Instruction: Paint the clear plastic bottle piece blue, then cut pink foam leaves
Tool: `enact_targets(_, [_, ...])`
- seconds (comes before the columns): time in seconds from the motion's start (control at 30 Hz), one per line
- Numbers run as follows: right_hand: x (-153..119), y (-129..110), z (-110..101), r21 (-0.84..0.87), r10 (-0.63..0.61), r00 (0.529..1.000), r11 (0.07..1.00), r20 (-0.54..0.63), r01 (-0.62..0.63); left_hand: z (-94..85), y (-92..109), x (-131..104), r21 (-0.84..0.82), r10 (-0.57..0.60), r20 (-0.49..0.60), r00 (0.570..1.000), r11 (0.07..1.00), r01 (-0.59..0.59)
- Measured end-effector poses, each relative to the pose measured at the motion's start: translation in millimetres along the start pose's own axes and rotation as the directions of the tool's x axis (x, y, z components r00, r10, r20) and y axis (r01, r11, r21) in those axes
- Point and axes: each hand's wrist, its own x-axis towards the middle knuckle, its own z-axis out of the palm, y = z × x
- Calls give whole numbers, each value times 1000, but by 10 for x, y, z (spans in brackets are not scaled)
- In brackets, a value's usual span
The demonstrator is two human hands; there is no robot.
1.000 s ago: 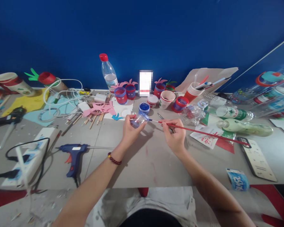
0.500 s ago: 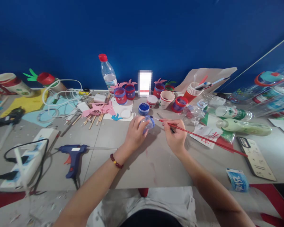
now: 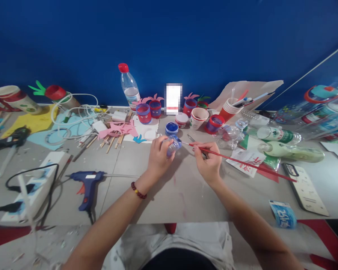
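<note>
My left hand [image 3: 159, 158] is wrapped round a clear plastic bottle piece [image 3: 171, 147] with blue paint on its right end. A red-handled paintbrush [image 3: 242, 162] is pinched in my right hand [image 3: 208, 160]; its tip is at the painted end of the piece, though exact contact is hard to make out. An open jar of blue paint [image 3: 171, 128] stands just behind the piece. Beside that jar is a white-lidded jar [image 3: 181, 120], and right of it a paper cup [image 3: 198, 118]. Small red and blue cups [image 3: 143, 114] with paper leaves stand further back.
A blue glue gun [image 3: 87, 187] and a power strip [image 3: 36, 191] lie at the left. Pink paper scraps [image 3: 118, 129] and sticks are behind them. On the right are plastic bottles [image 3: 278, 134], a phone [image 3: 305, 189] and a red cup of pens [image 3: 229, 109].
The bottle piece has turned slightly in my left hand and tilted, with its painted end higher. My right hand and the brush have barely moved.
</note>
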Motion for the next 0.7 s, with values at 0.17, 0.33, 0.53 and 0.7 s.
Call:
enact_targets(0.17, [-1,-14,8,-9,21,1000,1000,17,-21,-40,-21,14,-64,-131,24,991,989,132])
enact_targets(0.33, [-1,-1,9,11,27,999,1000,33,-28,-98,-2,50,-164,-249,53,967,953,255])
enact_targets(0.53, [-1,12,7,9,28,999,1000,38,-29,-99,-11,72,-225,-335,38,942,915,334])
enact_targets(0.7, [-17,11,16,28,-30,1000,999,-1,30,-59,-42,53,-175,-173,4,985,970,171])
